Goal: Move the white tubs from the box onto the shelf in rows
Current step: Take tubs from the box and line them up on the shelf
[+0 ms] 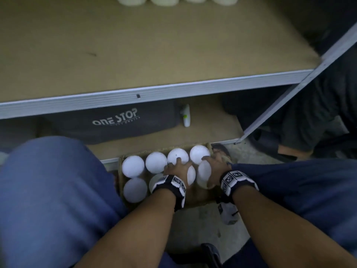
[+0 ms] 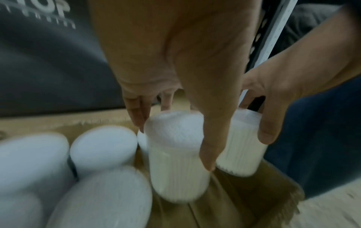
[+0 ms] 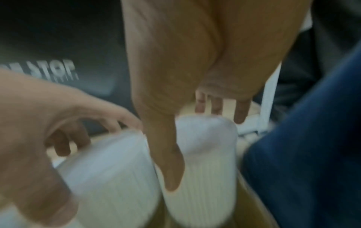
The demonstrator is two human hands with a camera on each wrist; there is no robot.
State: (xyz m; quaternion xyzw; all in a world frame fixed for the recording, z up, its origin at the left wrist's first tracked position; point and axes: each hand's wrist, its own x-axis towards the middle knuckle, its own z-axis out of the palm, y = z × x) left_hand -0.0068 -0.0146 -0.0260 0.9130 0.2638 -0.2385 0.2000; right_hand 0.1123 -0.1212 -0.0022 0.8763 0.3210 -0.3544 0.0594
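Note:
A cardboard box [image 1: 121,177] on the floor between my knees holds several white ribbed tubs [image 1: 133,166] with round lids. My left hand [image 1: 175,168] grips one tub [image 2: 175,155] from above, thumb down its near side and fingers behind its lid. Beside it, my right hand [image 1: 212,165] grips a second tub [image 3: 203,155] the same way. Both held tubs [image 1: 203,174] stand higher than their neighbours, at the right end of the box. In the left wrist view my right hand [image 2: 269,108] is on its tub [image 2: 242,148]. The shelf board [image 1: 135,45] above carries a row of tubs [image 1: 164,0] at its back.
A dark bag [image 1: 116,122] lettered ONE STOP and a small white bottle [image 1: 186,118] lie on the lower shelf behind the box. The shelf's grey front rail [image 1: 154,91] and slanting upright [image 1: 301,84] stand over the box. My blue-trousered knees [image 1: 54,190] flank it.

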